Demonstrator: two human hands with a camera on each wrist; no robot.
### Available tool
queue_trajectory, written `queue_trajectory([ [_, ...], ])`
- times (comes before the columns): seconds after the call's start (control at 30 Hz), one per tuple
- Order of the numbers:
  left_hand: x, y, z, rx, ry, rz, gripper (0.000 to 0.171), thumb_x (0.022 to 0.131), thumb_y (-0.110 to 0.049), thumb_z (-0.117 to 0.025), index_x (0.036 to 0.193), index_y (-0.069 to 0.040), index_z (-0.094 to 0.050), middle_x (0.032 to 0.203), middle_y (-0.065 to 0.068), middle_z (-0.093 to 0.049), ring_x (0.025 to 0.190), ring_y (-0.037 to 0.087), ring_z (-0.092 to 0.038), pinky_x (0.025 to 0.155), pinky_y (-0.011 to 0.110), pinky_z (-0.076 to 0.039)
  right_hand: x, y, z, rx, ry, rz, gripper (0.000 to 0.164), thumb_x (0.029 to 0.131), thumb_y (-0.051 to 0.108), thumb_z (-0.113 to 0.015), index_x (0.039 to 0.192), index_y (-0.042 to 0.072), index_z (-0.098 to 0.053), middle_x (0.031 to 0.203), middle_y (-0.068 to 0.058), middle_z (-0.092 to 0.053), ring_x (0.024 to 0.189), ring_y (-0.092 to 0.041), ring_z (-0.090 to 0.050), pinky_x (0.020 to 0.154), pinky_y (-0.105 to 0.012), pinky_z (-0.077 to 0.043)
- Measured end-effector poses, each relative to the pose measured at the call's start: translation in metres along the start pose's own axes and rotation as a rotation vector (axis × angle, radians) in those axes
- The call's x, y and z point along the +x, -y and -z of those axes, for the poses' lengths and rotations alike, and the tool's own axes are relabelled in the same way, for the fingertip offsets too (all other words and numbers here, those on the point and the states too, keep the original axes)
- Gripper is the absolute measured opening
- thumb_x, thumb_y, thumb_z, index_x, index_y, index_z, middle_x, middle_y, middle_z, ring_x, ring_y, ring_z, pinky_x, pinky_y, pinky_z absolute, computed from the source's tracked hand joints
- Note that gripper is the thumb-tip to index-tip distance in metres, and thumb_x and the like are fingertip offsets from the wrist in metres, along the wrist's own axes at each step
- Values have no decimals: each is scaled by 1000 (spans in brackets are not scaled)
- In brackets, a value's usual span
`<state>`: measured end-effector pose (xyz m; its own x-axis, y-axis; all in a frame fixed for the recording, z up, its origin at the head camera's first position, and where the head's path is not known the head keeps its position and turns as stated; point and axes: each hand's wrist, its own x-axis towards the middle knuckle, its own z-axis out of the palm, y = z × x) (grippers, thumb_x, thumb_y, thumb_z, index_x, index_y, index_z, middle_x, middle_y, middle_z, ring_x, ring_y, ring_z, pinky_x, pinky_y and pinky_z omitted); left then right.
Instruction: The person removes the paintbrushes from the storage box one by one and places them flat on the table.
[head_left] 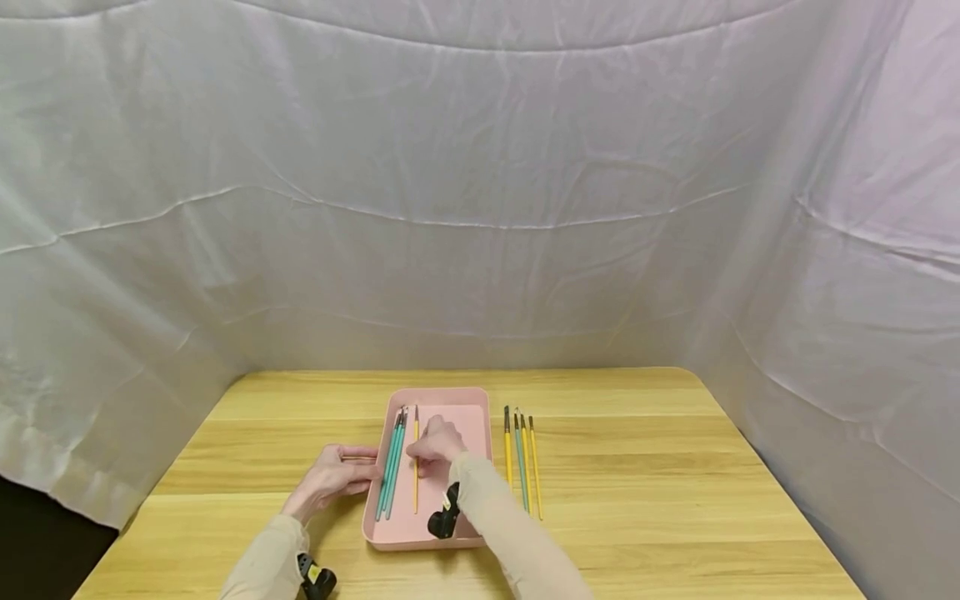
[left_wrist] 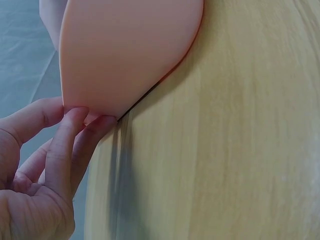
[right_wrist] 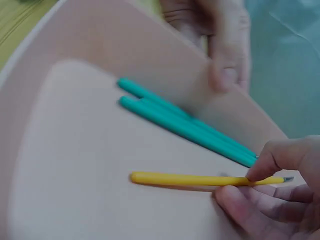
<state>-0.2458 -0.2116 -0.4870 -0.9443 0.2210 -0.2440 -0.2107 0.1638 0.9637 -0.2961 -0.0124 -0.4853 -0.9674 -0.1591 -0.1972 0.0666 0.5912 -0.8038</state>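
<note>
A pink tray [head_left: 457,535] lies on the wooden table. Inside it, my right hand [head_left: 437,440] pinches a yellow paintbrush [right_wrist: 180,179] between thumb and fingers, low over the tray floor. Several teal paintbrushes [head_left: 392,475] lie side by side along the tray's left wall, to the left of the yellow one. My left hand [head_left: 336,475] holds the tray's left wall; in the left wrist view its fingers [left_wrist: 62,152] touch the wall's outer face and rim. The right wrist view shows the teal handles [right_wrist: 175,122] close to that wall.
Right of the tray, several more paintbrushes lie roughly parallel on the table [head_left: 637,500], yellow ones [head_left: 536,475] with a teal one [head_left: 520,458] among them. A grey-white curtain [head_left: 480,275] stands behind the table and along its sides.
</note>
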Motion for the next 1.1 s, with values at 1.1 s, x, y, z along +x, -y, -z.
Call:
queue_trajectory([
  [1.1,0,-3,-4,-4,-6,-11,53,87,0,-72,131,22,-51,101,18,-78,76,7,-72,66,18,-61,2,-18,41,541,256,-7,13,89,-6,-65,101,-7,-63,72,-8,-69,61,-15,-68,69,-36,-65],
])
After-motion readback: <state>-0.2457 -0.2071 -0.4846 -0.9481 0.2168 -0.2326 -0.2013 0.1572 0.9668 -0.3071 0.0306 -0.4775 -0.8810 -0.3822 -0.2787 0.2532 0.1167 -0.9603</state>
